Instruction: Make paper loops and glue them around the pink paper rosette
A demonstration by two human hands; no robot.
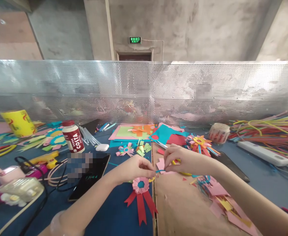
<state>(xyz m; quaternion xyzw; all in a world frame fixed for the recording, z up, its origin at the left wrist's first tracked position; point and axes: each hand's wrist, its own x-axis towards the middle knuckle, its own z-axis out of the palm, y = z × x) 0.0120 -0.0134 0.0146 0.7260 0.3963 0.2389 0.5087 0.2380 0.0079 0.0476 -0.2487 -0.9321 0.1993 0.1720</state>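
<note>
A thin blue strip [160, 170] spans the small gap between my fingertips, just above the brown board. My left hand [135, 168] pinches its left end with thumb and fingers. At the other end, my right hand [177, 159] is closed on it in a similar pinch. Whether the strip is paper or fuzzy wire I cannot tell. Right below my left hand lies a pink paper rosette [140, 185] with a blue centre and red ribbon tails [141, 209]. Pink paper pieces [160, 164] lie behind the strip, partly covered by my right hand.
Scissors [160, 144] lie beyond my right hand, near stacked coloured paper [124, 131] and an orange-yellow paper flower [198, 142]. To the left are a phone [90, 178], a red-capped bottle [72, 136], a glue gun [45, 160] and cables. A perforated metal screen [183, 75] bounds the back.
</note>
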